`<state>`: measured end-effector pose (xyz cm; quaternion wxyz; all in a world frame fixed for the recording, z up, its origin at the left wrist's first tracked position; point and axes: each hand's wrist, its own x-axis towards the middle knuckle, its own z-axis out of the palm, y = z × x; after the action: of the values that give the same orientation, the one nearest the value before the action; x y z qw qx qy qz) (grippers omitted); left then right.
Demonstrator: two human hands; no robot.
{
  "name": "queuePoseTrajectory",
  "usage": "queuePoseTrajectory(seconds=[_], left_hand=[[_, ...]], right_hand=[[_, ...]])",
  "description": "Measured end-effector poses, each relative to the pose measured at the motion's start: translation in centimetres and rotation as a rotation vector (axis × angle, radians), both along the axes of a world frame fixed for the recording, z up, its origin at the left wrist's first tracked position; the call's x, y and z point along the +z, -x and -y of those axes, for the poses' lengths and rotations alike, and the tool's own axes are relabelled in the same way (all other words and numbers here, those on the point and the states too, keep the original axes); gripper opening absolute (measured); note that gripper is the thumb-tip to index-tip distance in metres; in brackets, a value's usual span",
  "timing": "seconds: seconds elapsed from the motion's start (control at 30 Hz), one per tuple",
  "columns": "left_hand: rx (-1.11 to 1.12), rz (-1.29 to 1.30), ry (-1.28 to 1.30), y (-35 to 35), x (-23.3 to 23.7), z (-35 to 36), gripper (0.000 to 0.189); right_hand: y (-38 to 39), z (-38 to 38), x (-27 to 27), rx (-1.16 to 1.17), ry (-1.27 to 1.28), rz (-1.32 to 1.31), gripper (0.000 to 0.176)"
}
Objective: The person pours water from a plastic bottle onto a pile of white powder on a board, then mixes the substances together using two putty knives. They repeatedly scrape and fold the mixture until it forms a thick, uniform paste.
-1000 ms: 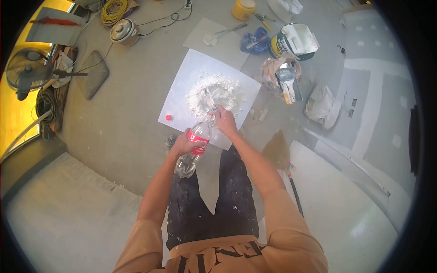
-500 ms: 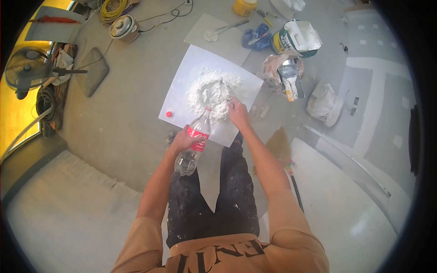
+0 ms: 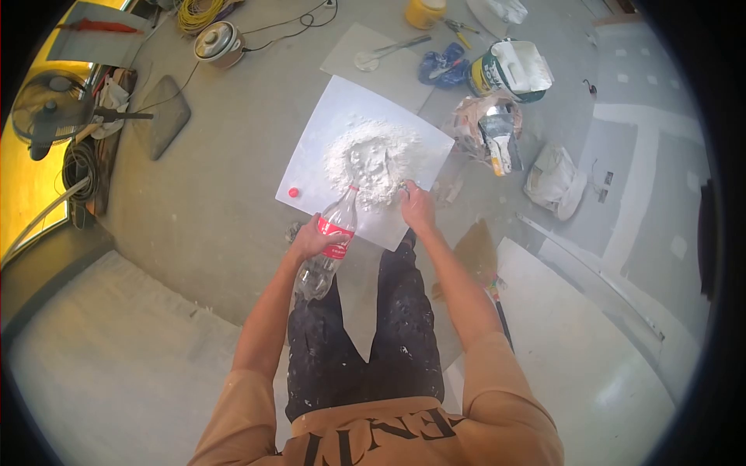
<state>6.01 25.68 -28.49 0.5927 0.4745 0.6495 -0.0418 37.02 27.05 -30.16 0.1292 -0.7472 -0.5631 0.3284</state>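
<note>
My left hand (image 3: 315, 238) is wrapped round a clear plastic soda bottle (image 3: 315, 276) with a red label. The bottle tilts, its uncapped neck lying over the near edge of a heap of white powder (image 3: 350, 159). The heap has a hollow in its middle and sits on a white board (image 3: 311, 147). My right hand (image 3: 418, 208) is closed at the heap's right near side, round a small hand tool (image 3: 405, 186) whose exact kind I cannot make out. A red bottle cap (image 3: 294, 193) lies on the board's left part.
Right of the board are a plastic bag with putty knives (image 3: 499, 136), a bucket (image 3: 486, 74), a white bag (image 3: 556, 182) and a broom (image 3: 475, 252). Blue gloves (image 3: 443, 66) and a yellow tub (image 3: 424, 12) lie beyond. A fan (image 3: 50, 113) and a corded pot (image 3: 219, 43) stand left.
My right hand has drawn back from the heap's middle toward its near right edge, with the tool. The hollow shows more openly. My left hand and the bottle have barely moved.
</note>
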Motion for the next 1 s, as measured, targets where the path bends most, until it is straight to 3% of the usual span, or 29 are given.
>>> queuePoseTrajectory(seconds=[0.1,0.23,0.33,0.43,0.63,0.83,1.0], left_hand=[[0.014,0.008,-0.015,0.1,-0.3,0.2,0.098],[0.011,0.01,-0.017,0.2,0.1,0.3,0.098],[-0.02,0.008,-0.031,0.2,0.8,-0.1,0.097],[-0.07,0.026,-0.009,0.5,1.0,-0.1,0.109],[-0.135,-0.021,-0.031,0.5,1.0,0.2,0.112],[-0.123,-0.032,-0.001,-0.1,1.2,0.4,0.11],[-0.046,0.038,-0.009,0.4,-0.9,1.1,0.107]], right_hand=[[1.9,-2.5,2.8,-0.077,0.043,-0.104,0.036],[5.0,-2.0,-1.1,-0.066,0.076,-0.271,0.037],[5.3,0.8,-1.1,0.034,0.092,-0.154,0.038],[3.7,3.2,-0.5,0.048,0.141,-0.069,0.036],[-0.4,1.3,0.3,-0.013,0.035,0.056,0.032],[2.9,-4.0,-1.3,-0.089,-0.02,-0.076,0.032],[6.6,-0.4,-2.1,0.002,0.025,-0.135,0.035]])
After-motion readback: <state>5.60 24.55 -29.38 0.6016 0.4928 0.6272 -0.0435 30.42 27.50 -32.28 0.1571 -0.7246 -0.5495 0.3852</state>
